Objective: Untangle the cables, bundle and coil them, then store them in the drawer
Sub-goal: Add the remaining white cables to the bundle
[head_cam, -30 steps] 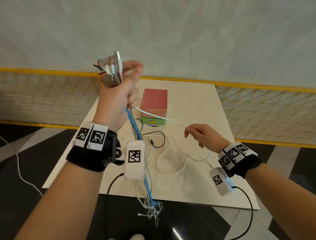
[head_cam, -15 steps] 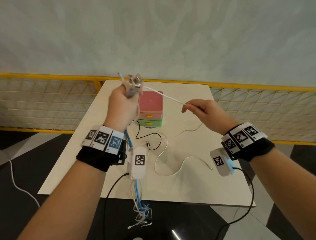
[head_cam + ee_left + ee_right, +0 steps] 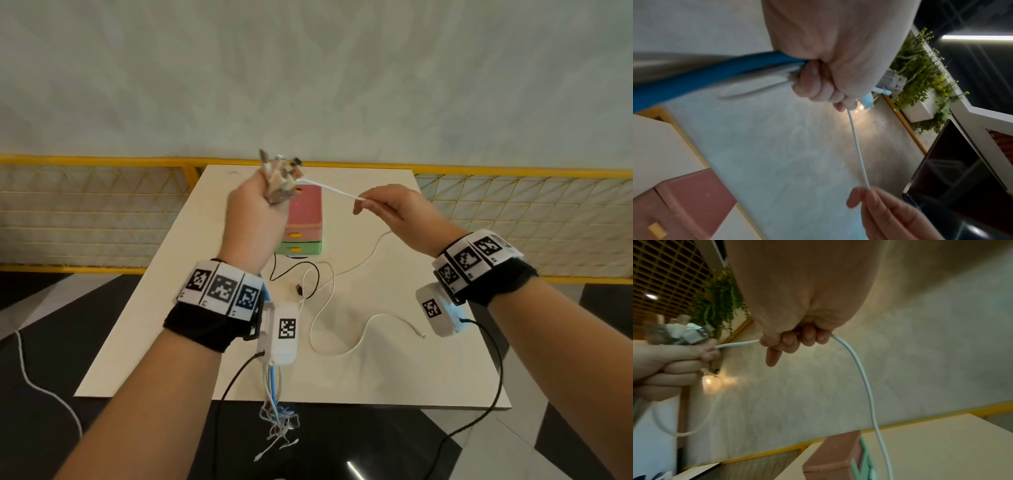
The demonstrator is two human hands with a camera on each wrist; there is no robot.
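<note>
My left hand [image 3: 255, 214] is raised above the table, fist closed round a bundle of cables [image 3: 279, 173] whose plugs stick out at the top. A thick blue cable [image 3: 694, 79] and thin white ones hang from the fist past the table's near edge [image 3: 274, 387]. My right hand [image 3: 387, 207] pinches a white cable [image 3: 329, 188] stretched taut from the left fist; in the right wrist view this white cable [image 3: 863, 378] passes through the fingers and drops toward the table. Its slack [image 3: 342, 329] lies looped on the tabletop. A black cable [image 3: 308, 274] lies near the drawer box.
A small drawer box [image 3: 305, 219] with a pink top and a green lower drawer stands at the back middle of the cream table [image 3: 428, 370]. A yellow mesh railing [image 3: 513, 205] runs behind the table. The floor below is dark.
Both hands have moved away from me and level with each other over the drawer box. The right hand rose from the table, pulling the white cable taut between the hands.
</note>
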